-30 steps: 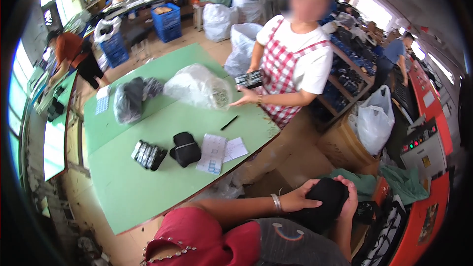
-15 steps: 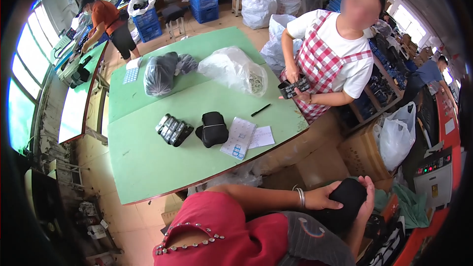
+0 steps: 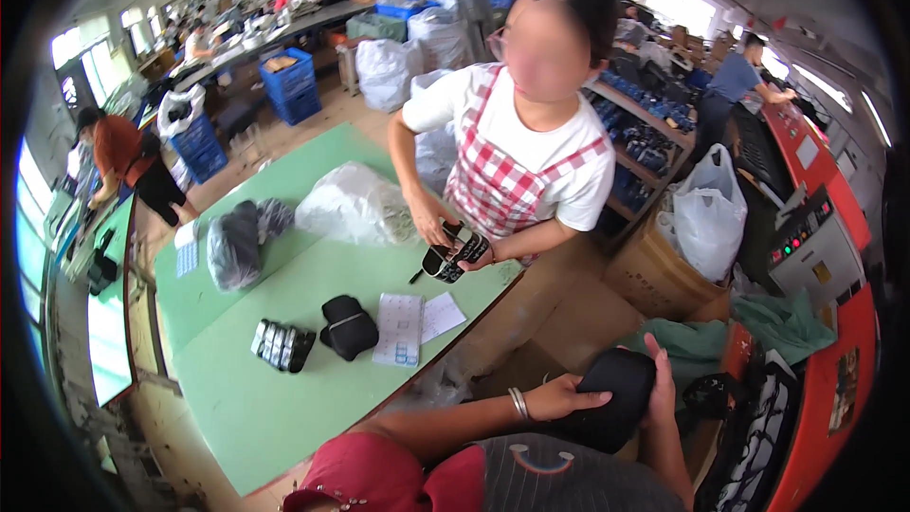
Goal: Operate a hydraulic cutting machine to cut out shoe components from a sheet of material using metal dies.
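Black and rounded, the bundle (image 3: 618,396) sits between my hands, by my grey apron (image 3: 569,476). My left hand (image 3: 557,398) is closed on its left side, thumb over the top; my right hand (image 3: 661,387) lies along the other side, fingers extended, its firmness hard to tell. Beyond, a banded black stack (image 3: 349,327) rests on the green table (image 3: 256,441); across it, a co-worker (image 3: 517,166) handles a black-and-white piece (image 3: 457,256).
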